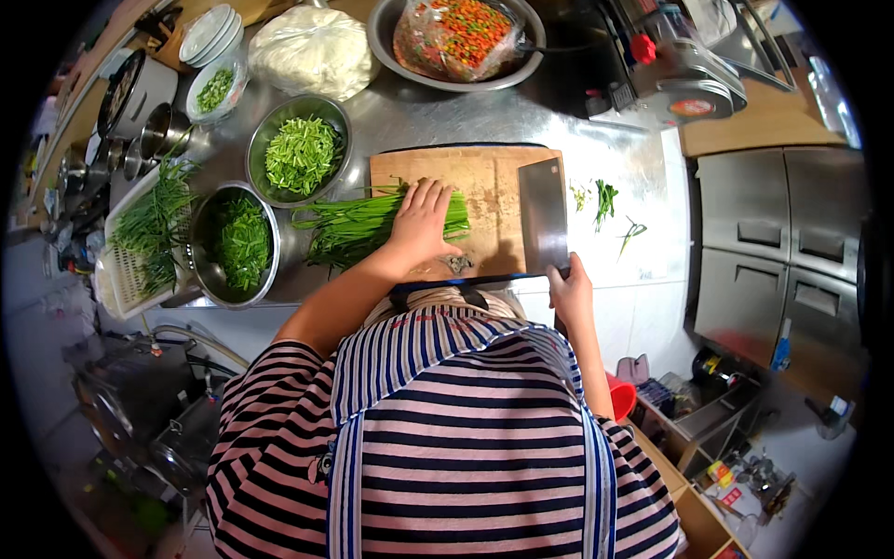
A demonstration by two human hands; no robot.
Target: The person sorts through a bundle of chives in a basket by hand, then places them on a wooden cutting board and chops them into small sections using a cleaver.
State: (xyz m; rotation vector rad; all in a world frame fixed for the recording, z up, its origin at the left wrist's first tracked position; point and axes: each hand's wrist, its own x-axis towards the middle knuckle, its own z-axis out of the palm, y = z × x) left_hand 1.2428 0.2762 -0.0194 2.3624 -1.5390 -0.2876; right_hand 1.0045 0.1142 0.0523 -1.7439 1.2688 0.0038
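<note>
My left hand lies with spread fingers on a bundle of green garlic chives, which stretches from the steel counter onto a wooden cutting board. Around the handle of a cleaver my right hand is closed. The wide blade lies flat over the board's right edge, apart from the chives. A small dark clump rests near the board's front edge. Chopped pale green stems fill a steel bowl at the left; cut dark green leaves are in another steel bowl in front of it.
A white plastic basket of long greens stands far left. Behind are a bag of whitish food, a large steel basin with bagged diced vegetables, and a bowl of chopped greens. Chive scraps lie right of the board, below a machine.
</note>
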